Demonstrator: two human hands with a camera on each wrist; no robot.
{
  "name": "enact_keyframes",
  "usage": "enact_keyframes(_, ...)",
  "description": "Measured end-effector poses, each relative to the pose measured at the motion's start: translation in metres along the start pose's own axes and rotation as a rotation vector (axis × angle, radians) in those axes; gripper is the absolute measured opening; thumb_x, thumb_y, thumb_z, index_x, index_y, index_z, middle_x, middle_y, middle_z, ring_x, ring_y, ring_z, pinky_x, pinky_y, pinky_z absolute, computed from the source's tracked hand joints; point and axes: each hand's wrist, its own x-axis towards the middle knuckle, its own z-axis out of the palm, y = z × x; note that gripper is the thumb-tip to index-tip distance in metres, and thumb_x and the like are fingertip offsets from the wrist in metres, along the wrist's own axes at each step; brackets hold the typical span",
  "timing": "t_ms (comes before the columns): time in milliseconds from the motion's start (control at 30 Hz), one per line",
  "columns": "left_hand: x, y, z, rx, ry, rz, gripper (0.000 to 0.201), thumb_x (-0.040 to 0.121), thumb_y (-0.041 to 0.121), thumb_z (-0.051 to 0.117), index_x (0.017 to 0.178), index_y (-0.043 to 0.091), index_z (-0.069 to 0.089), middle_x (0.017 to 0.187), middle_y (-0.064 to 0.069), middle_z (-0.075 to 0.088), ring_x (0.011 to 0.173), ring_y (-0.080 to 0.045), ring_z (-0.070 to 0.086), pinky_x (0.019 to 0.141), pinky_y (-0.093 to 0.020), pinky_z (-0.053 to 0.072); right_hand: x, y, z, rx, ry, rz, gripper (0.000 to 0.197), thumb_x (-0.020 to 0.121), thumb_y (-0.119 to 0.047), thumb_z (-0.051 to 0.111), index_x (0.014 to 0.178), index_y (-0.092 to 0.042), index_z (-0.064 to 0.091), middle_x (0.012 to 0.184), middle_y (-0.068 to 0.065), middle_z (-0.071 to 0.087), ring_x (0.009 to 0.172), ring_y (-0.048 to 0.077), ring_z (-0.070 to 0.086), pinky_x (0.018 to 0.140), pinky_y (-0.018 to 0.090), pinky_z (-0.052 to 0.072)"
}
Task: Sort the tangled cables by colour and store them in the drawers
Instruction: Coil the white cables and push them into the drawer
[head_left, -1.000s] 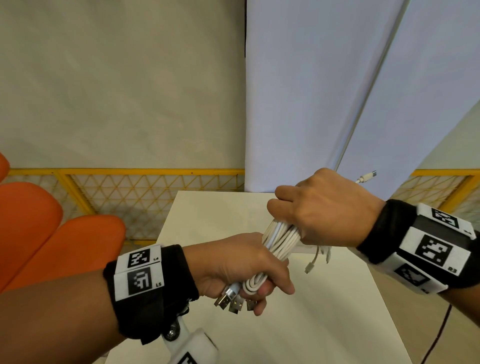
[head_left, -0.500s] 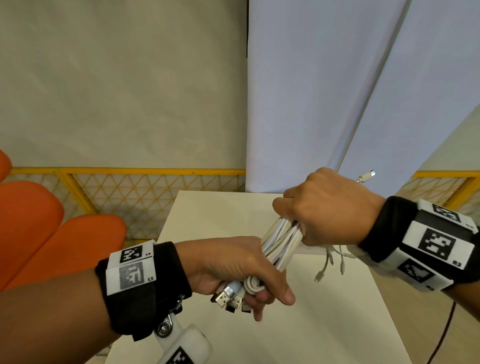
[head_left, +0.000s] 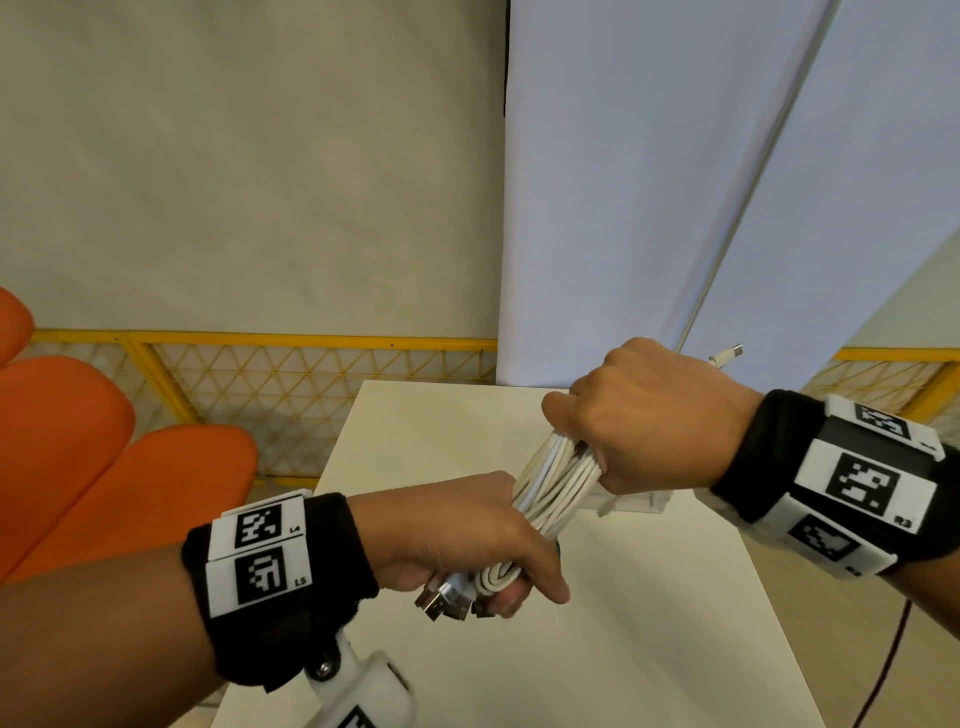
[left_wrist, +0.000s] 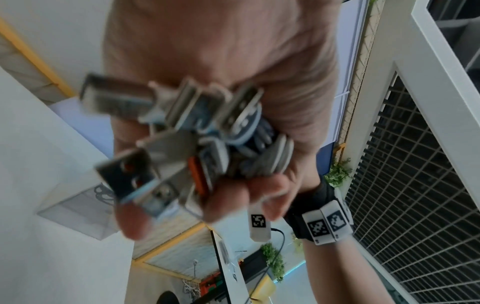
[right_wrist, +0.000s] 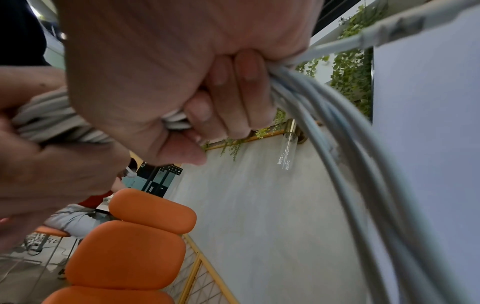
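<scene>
Bundle of white rubber-sheathed cables (head_left: 553, 488) slants between fists: left hand (head_left: 457, 535) clenches near plug end, right hand (head_left: 649, 421) clenches far end.

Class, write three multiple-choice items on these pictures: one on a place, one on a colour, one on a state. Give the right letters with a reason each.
1. Where are the metal USB plugs?
A. below the left hand
B. on the table
C. on the orange chair

2. What colour is the cable bundle?
A. black
B. white
C. red

3. How is the right hand?
A. flat on the table
B. open, holding nothing
C. curled round the bundle

Answers: 1 A, plugs stick out under the left hand. 2 B, every strand looks white. 3 C, its fingers wrap the strands.
</scene>
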Motion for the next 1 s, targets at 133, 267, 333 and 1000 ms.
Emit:
enact_keyframes(133, 0.0, 0.012, -0.005, -0.074, -0.068, 0.012, 0.018, 0.085, 0.019, 0.075, 0.087, 0.005, 0.063, 0.077, -0.014, 0.071, 0.084, -0.035, 0.067, 0.071, -0.035, 0.051, 0.003, -0.005, -0.007, -0.025, 0.034, -0.008, 0.035, 0.049, -0.009, 0.066, 0.058, -0.013, 0.033, 0.043, -0.004, 0.011, 0.036, 0.019, 0.007, 0.044, 0.019, 0.005)
enact_keyframes(267, 0.007, 0.03, -0.006, -0.178, -0.064, 0.037, 0.005, 0.088, 0.003, 0.068, 0.089, 0.001, 0.063, 0.071, -0.012, 0.067, 0.07, -0.028, 0.069, 0.076, -0.037, 0.057, 0.006, -0.023, -0.006, -0.077, 0.085, -0.029, 0.028, 0.056, -0.019, 0.076, 0.053, -0.013, 0.049, 0.036, 0.0, 0.041, 0.039, 0.022, 0.014, 0.041, 0.022, 0.015)
enact_keyframes(333, 0.01, 0.033, -0.003, -0.179, -0.037, -0.016, 0.01, 0.088, 0.001, 0.067, 0.083, 0.005, 0.059, 0.054, -0.004, 0.051, 0.048, -0.017, 0.054, 0.064, -0.034, 0.053, 0.005, -0.025, -0.004, -0.071, 0.099, 0.0, 0.034, 0.05, -0.017, 0.083, 0.054, -0.012, 0.05, 0.036, 0.0, 0.041, 0.039, 0.022, 0.013, 0.041, 0.022, 0.017)
enact_keyframes(1000, 0.013, 0.043, -0.011, -0.088, -0.02, -0.05, 0.019, 0.084, 0.008, 0.075, 0.068, 0.01, 0.064, 0.055, -0.005, 0.053, 0.048, -0.017, 0.051, 0.063, -0.033, 0.053, 0.007, -0.022, -0.023, 0.049, 0.047, 0.068, 0.047, 0.053, -0.012, 0.08, 0.058, -0.017, 0.033, 0.045, -0.003, 0.001, 0.048, 0.01, -0.012, 0.048, 0.016, -0.002)
